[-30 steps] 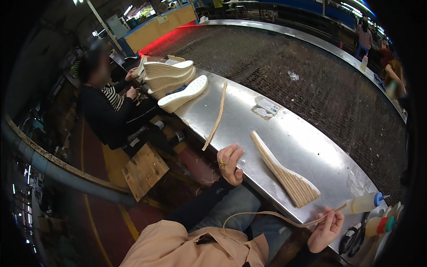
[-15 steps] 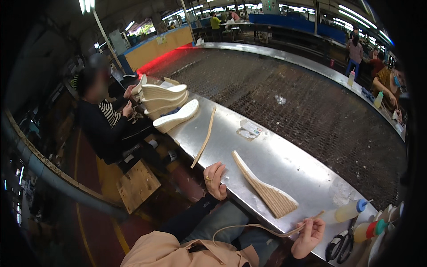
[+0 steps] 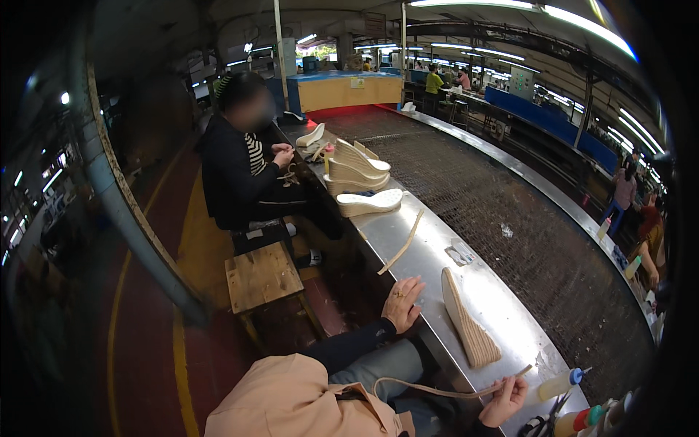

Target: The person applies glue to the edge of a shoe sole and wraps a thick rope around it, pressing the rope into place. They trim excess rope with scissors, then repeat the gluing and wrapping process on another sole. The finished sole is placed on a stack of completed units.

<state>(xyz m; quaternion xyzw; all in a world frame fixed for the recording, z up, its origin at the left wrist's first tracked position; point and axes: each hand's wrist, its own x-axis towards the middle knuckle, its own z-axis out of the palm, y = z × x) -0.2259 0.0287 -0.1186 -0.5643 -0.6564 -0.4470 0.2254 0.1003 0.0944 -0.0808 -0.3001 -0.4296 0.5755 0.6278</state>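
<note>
My left hand (image 3: pixel 404 304) rests at the near edge of the metal table (image 3: pixel 429 280), fingers stretched out and holding nothing. In my right hand (image 3: pixel 504 400) a thin tan braided strip (image 3: pixel 437 392) is pinched between thumb and fingers. Its short end sticks out past the fingertips, and the long tail droops across my lap. A wedge shoe sole (image 3: pixel 468 328) wrapped in woven fibre lies on its side between my hands, touched by neither. Beyond my left hand, a second tan strip (image 3: pixel 403 244) lies on the metal.
A clear bottle with a blue nozzle (image 3: pixel 557 386), black scissors (image 3: pixel 539 422) and a red-and-green-capped bottle (image 3: pixel 579 420) stand by my right hand. Stacked wedge soles (image 3: pixel 357 171) sit farther left, beside a seated co-worker (image 3: pixel 251 160). A wooden stool (image 3: pixel 263 277) stands left; a dark mesh conveyor (image 3: pixel 510 204) runs behind.
The head view has turned left, so the table appears farther right. My left hand's fingers have gone from curled at the table edge to stretched out. My right hand still pinches the strip.
</note>
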